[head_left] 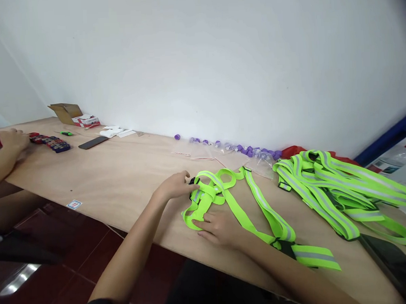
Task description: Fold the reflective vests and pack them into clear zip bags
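Webbing (205, 201), flat, neon green, grey-striped, curls in loops on the table (115, 174), near centre; left hand (184, 181) and right hand (207, 225) touch it, grip impossible to tell; a black fitting (192, 181) is half hidden.

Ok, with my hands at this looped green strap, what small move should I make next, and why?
I'd probably spread the loops gently with your left hand while your right hand steadies the near edge. The green strap curls and crosses over itself between them, so its path looks hard to follow.
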Tool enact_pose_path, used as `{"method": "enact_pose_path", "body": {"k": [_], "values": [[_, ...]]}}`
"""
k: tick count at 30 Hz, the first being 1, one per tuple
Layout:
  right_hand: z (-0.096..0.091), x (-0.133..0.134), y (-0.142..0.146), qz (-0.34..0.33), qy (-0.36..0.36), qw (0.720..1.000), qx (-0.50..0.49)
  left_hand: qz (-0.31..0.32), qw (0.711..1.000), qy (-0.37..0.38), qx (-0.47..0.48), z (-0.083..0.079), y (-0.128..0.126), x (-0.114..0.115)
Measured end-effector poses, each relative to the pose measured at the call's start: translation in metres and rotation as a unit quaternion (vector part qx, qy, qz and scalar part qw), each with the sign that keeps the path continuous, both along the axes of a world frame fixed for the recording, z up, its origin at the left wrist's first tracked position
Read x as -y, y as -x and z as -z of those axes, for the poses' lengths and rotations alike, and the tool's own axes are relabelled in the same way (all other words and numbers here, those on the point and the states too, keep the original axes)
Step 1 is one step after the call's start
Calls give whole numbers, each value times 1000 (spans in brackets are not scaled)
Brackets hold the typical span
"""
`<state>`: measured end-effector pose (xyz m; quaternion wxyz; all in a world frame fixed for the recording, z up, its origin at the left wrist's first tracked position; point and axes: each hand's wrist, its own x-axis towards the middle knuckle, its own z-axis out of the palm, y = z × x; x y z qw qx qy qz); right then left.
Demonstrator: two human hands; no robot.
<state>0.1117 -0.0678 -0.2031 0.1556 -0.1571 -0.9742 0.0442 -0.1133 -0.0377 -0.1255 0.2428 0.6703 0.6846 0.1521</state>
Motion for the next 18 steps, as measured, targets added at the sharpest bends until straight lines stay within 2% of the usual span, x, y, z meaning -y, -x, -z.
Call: {"method": "enact_pose_path", "body": {"k": [4,9,14,18], "values": [[5,0,-1,11,-16,1000,11,5,997,-23,-80,7,-31,21],[9,0,1,0,-16,1000,-7,-27,988,-52,-143,24,-53,17],[6,0,1,2,-4,1000,-13,-24,989,-86,-120,30,-47,6],[6,1,1,6,-1,1000,-6,-10,996,-84,-33,21,-26,5]]}}
